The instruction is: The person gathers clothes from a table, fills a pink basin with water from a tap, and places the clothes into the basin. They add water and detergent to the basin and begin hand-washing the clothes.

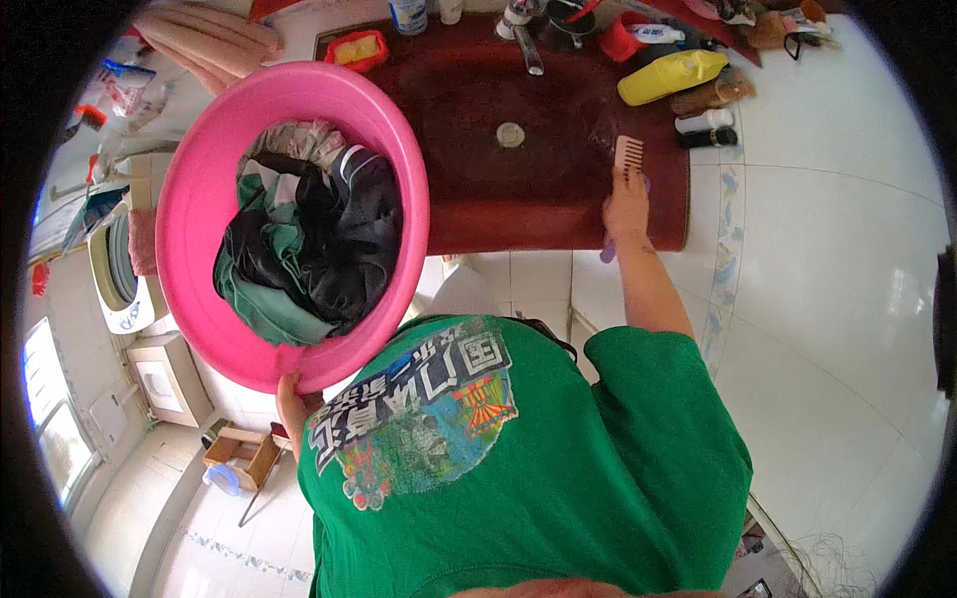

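My left hand (294,402) grips the near rim of a large pink plastic basin (191,224), which is tilted against my left side. Rumpled clothes (351,224), mostly black and dark green, lie inside it. Over the right part of a dark red washbasin (456,179), my right hand (626,211) is closed around a pale pink wide-tooth comb (628,153), its teeth facing right. A purple piece (608,252) sticks out below the same hand; my fingers hide most of it. The basin covers the washbasin's left side.
A chrome tap (529,52) stands behind the drain (511,134). To its right lie a yellow bottle (673,77), a red cup (622,37) and small bottles (706,137). A red soap dish (357,50) sits at back left. A washing machine (123,299) and a wooden stool (243,452) are to the left.
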{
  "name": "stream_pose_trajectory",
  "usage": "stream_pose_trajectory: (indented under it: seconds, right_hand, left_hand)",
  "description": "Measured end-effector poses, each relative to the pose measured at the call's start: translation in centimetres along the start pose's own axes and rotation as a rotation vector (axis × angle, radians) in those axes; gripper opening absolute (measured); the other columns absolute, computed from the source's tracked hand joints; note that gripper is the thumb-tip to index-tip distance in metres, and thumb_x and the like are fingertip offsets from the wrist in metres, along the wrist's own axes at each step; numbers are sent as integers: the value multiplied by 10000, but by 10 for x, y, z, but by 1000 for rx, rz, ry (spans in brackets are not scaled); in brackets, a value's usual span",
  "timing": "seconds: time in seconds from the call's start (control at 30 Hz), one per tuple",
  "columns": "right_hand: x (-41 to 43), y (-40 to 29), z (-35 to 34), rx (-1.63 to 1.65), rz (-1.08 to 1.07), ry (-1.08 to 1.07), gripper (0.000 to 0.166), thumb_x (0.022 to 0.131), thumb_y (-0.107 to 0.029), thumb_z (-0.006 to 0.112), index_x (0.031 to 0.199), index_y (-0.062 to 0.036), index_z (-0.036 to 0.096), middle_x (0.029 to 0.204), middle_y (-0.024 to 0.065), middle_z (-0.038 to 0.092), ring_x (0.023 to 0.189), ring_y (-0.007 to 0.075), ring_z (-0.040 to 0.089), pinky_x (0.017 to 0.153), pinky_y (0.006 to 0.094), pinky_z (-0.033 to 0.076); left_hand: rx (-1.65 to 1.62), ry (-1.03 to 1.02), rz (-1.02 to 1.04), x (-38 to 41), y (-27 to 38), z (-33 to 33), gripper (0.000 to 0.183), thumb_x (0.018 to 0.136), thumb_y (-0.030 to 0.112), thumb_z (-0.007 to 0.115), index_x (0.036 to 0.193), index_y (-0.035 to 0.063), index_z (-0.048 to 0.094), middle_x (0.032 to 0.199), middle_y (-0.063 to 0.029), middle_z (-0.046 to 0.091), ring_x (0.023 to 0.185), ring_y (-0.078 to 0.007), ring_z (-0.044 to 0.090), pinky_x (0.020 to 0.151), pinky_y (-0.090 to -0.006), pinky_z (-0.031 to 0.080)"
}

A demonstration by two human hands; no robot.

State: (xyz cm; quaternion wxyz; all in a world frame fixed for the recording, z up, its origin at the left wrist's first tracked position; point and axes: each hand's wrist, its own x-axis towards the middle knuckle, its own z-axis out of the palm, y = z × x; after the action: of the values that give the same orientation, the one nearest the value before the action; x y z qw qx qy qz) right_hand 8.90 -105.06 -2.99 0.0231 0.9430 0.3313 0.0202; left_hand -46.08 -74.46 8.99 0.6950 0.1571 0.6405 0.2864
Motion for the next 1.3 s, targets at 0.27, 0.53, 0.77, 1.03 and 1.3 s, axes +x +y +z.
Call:
stream_pose_trajectory:
  seconds: [0.27, 0.53, 0.77, 1.03, 1.3]
  right_hand:
    - [29, 29, -9, -113, 123, 89, 328, 810, -79, 579, 1126, 5, 608, 1244, 225, 550, 1150, 391, 521, 998, 449, 426]
    - [82, -61, 10, 570, 28, 97, 189, 847, -163, 593, 963, -34, 669, 1030, 193, 640, 989, 357, 600, 867, 434, 479]
    - [212, -97, -52, 687, 150, 564, 219, 830, -233, 640, 901, -30, 683, 858, 152, 670, 841, 345, 629, 758, 429, 490]
    - [364, -53, -8, 432, 338, 227, 593, 810, -544, 612, 1198, -95, 617, 1249, 191, 593, 1174, 343, 549, 964, 428, 438]
    - [376, -51, -7, 590, 323, 272, 472, 803, -434, 682, 1105, -72, 653, 1171, 150, 648, 1117, 314, 592, 936, 385, 457]
  left_hand:
    - [-16, 3, -42, 5, -2, -13, 358, 806, 89, 584, 1145, -18, 542, 1091, -129, 641, 991, -237, 638, 861, -338, 528]
    - [1, -9, 42, -8, -1, -1, 414, 814, 84, 578, 1211, -14, 517, 1144, -125, 625, 1043, -250, 620, 904, -365, 513]
    - [-36, 25, 72, -18, -4, 20, 475, 799, 36, 592, 1260, -14, 487, 1186, -127, 598, 1069, -270, 612, 936, -408, 515]
    - [-52, -24, 48, -21, -6, 15, 426, 825, 66, 542, 1236, -32, 487, 1188, -135, 587, 1090, -280, 593, 969, -434, 480]
    - [-5, 28, 95, -33, 0, 37, 393, 801, 57, 550, 1181, -37, 515, 1115, -124, 594, 1056, -270, 590, 924, -421, 496]
